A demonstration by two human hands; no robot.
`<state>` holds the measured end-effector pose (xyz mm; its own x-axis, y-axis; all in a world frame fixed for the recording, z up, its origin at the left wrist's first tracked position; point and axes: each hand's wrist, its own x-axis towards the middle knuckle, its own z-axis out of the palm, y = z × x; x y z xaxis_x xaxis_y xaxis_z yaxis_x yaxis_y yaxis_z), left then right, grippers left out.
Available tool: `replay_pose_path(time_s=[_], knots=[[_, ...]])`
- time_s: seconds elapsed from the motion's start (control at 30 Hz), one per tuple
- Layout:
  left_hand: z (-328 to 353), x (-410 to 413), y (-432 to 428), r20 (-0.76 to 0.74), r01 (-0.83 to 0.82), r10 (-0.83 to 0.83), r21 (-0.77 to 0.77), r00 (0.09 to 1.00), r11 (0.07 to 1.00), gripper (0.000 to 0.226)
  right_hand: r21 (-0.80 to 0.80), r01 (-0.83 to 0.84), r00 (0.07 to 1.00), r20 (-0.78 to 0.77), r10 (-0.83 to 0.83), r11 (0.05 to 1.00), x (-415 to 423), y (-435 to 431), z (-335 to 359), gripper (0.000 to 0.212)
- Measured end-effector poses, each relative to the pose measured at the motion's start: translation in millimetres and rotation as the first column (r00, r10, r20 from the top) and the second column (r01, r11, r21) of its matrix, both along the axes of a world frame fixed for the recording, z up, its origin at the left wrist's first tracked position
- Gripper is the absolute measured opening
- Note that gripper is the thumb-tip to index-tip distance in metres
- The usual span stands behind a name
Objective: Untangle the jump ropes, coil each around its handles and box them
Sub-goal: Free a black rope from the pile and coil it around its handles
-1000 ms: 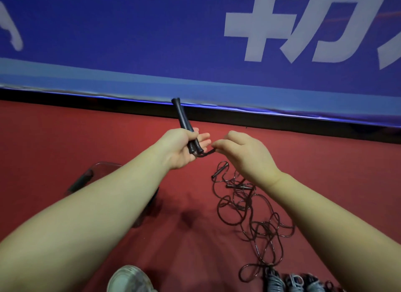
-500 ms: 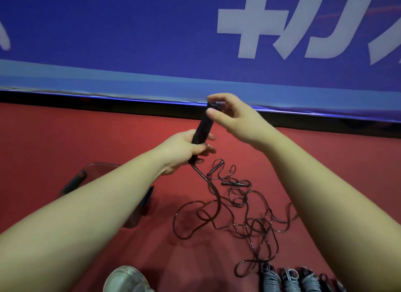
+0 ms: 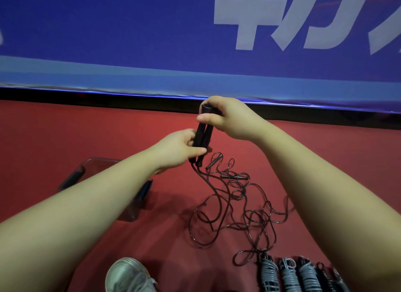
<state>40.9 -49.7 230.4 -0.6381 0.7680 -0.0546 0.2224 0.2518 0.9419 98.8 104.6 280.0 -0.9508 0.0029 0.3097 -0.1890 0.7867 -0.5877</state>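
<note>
The left forearm hides much of the clear box [image 3: 97,168] on the floor. The right hand [image 3: 227,120] covers the top ends of the black handles [image 3: 202,139]. The picture's bottom edge cuts off the coiled ropes [image 3: 288,276] and a shoe [image 3: 128,274]. One loop of the tangled rope [image 3: 238,211] vanishes behind the right forearm.

Red floor [image 3: 65,135] under tangled ropes [image 3: 249,215], coiled ropes [image 3: 288,276], clear box [image 3: 134,207].

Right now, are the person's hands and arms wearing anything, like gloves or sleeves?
No. The left hand and right hand are bare, with no gloves, rings or bracelets showing. The left arm and right arm are bare too: no sleeves, watch or wristband in view. The thumbnails look short and plain.
</note>
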Motion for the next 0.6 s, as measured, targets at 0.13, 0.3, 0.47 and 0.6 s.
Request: replay_pose_path(time_s=[0.13,0.3,0.47,0.6], knots=[[-10,4,3,-0.104,-0.072,0.069,-0.025,0.992,0.997,0.020,0.016,-0.001,1.000,-0.014,0.001,1.000,0,-3,5,0.014],[-13,6,8,-0.056,-0.147,0.151,0.079,0.987,0.986,0.017,-0.119,0.009,0.998,-0.067,-0.018,0.993,-2,-11,-1,0.028],[-4,-1,10,0.219,-0.407,0.354,0.290,0.909,0.866,0.012,-0.323,0.090,0.991,0.127,-0.051,0.942,6,-7,-31,0.054],[1,-4,6,0.147,-0.389,0.361,0.311,0.921,0.867,0.012,-0.072,-0.008,0.931,0.364,0.034,0.997,7,-14,-74,0.045]])
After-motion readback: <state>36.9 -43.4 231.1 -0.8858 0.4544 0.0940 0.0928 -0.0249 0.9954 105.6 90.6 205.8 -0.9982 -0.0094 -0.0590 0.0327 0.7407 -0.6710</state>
